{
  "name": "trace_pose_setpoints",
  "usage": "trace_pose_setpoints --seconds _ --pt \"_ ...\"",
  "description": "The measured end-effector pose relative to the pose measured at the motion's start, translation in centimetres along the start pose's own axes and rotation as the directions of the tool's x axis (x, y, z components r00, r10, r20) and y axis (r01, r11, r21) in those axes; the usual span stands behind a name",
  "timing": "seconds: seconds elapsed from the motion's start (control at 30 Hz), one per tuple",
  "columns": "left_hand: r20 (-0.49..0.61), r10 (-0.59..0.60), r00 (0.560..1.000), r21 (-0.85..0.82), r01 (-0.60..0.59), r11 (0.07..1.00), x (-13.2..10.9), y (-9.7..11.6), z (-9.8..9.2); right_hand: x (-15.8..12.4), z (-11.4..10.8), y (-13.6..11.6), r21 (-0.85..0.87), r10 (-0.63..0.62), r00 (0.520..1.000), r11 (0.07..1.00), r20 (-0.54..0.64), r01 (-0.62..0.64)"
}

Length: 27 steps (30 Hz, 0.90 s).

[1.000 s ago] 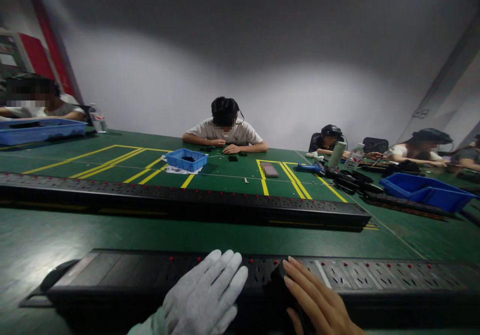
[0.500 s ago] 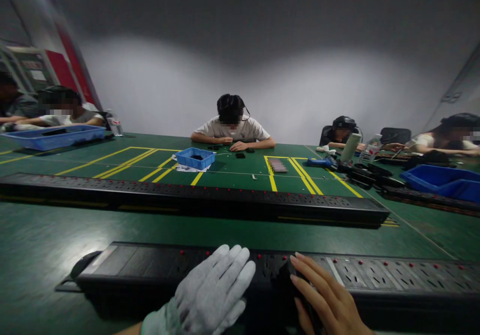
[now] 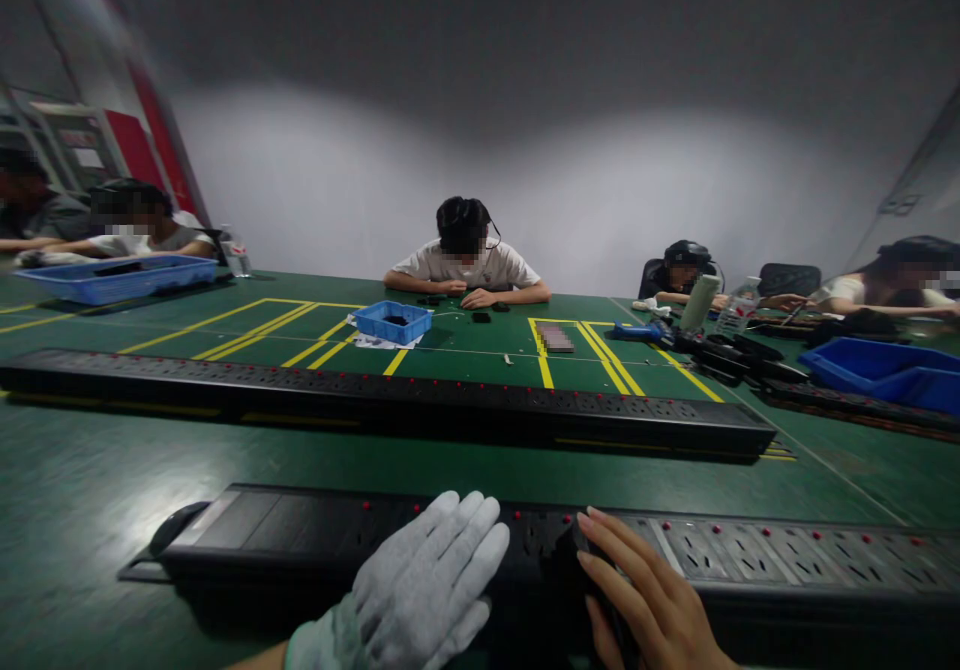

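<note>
A long black power strip (image 3: 300, 530) with red buttons and a row of sockets lies across the near side of the green table. My left hand (image 3: 431, 580), in a white knit glove, rests on it with flat, stretched fingers and grips nothing. To its right, my bare right hand (image 3: 645, 590) curls round a dark object (image 3: 566, 555) against the strip's sockets. That object is mostly covered by my fingers and shadow, so I cannot make out its kind. A second black power strip (image 3: 375, 395) lies parallel, farther off.
Across the table (image 3: 247, 450), a person (image 3: 465, 250) leans over small black parts. Blue bins (image 3: 394, 322) stand mid-table, at the far left and at the right. At right are a blue-handled tool (image 3: 637, 331), a green cylinder (image 3: 699, 302) and a water bottle (image 3: 741, 305). Other people sit farther off.
The view has shifted very slightly, so the background sits a little lower. Both hands keep almost the same place and pose on the near power strip.
</note>
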<state>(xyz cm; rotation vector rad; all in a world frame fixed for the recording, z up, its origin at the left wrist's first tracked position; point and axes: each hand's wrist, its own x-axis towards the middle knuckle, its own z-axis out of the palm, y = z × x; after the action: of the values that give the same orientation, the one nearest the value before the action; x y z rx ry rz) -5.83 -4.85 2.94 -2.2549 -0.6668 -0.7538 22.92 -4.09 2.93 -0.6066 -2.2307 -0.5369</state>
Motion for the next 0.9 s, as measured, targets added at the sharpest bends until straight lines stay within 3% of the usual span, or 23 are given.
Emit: trace_pose_setpoints --seconds 0.9 --pt "-0.01 0.031 0.999 0.029 -0.031 0.999 0.77 -0.35 -0.41 -0.46 0.15 0.03 -0.001 -0.01 0.999 1.0 0.038 0.01"
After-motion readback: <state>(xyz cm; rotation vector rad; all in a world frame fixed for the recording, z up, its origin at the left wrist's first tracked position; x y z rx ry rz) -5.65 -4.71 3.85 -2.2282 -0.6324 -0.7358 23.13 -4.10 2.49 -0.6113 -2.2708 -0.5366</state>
